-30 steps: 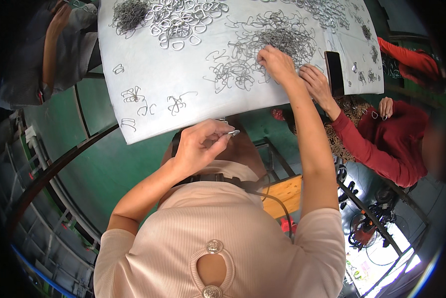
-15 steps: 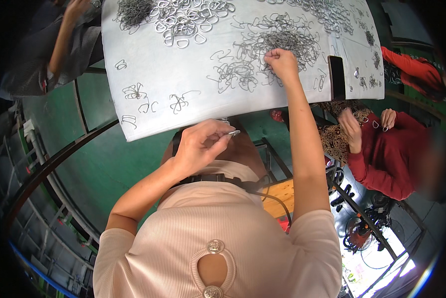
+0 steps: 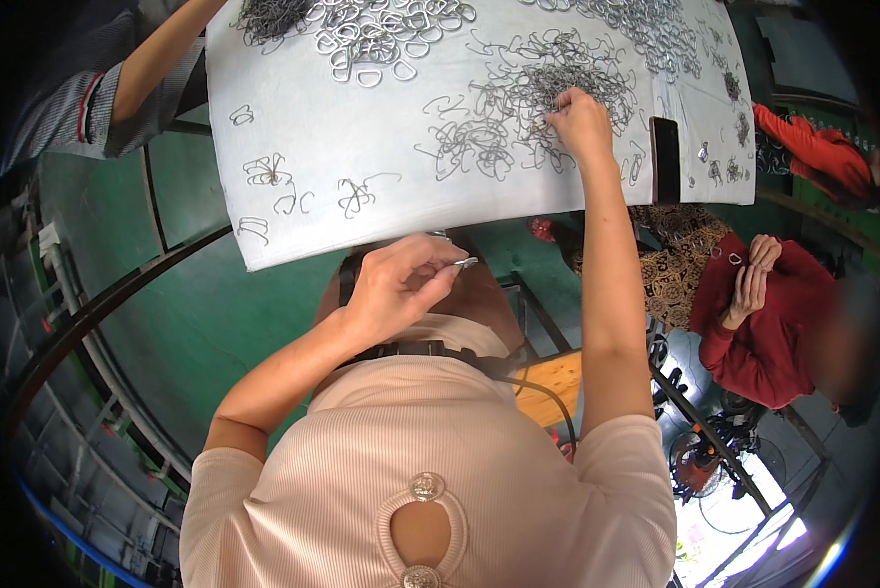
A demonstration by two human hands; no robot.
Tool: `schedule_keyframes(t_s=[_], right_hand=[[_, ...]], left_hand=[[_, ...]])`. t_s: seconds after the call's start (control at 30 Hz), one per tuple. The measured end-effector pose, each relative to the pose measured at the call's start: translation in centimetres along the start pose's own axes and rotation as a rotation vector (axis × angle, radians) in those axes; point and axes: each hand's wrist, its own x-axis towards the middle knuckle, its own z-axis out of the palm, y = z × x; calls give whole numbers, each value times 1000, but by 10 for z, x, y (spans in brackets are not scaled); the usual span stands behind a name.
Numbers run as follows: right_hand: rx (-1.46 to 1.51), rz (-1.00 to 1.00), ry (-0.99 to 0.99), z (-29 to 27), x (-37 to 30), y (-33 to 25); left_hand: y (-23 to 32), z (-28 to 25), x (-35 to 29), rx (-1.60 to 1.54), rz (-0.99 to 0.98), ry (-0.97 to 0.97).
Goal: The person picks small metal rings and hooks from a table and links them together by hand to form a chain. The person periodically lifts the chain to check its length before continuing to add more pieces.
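My left hand point(image 3: 401, 279) is closed in front of my waist, off the table's near edge. Thumb and fingers pinch a small silver metal ring point(image 3: 466, 263), seen edge-on and mostly covered by the fingertips. My right hand point(image 3: 582, 129) reaches over the white table point(image 3: 362, 127) to a dense pile of thin bent wire clips point(image 3: 558, 83). Its fingertips are drawn together at the pile's near side; whatever they hold is hidden. A looser group of wire clips point(image 3: 474, 149) lies just left of that hand.
Silver D-shaped rings point(image 3: 366, 44) are heaped at the far left beside a dark wire pile point(image 3: 271, 18). A dark phone point(image 3: 664, 162) lies right of my arm. Scattered clips point(image 3: 355, 196) lie near the left edge. A co-worker in dark red point(image 3: 768, 314) handles rings; others' arms point(image 3: 171, 54) flank the table.
My right hand has shifted slightly right and away from me over the wire pile. My left hand stays put with its ring. The red-sleeved co-worker's hands have come together.
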Motion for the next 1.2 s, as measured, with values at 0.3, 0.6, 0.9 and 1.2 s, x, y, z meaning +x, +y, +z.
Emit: schedule_keyframes(t_s=[0.3, 0.6, 0.9, 1.2], right_hand=[[220, 168, -113, 38, 4, -15], [-73, 175, -147, 23, 2, -46], [141, 345, -258, 34, 15, -34], [697, 333, -267, 26, 9, -9]], left_hand=[[-2, -2, -3, -6, -4, -2], [-5, -3, -6, -2, 2, -2], [-8, -5, -10, 8, 45, 17], [-7, -8, -15, 5, 46, 10]])
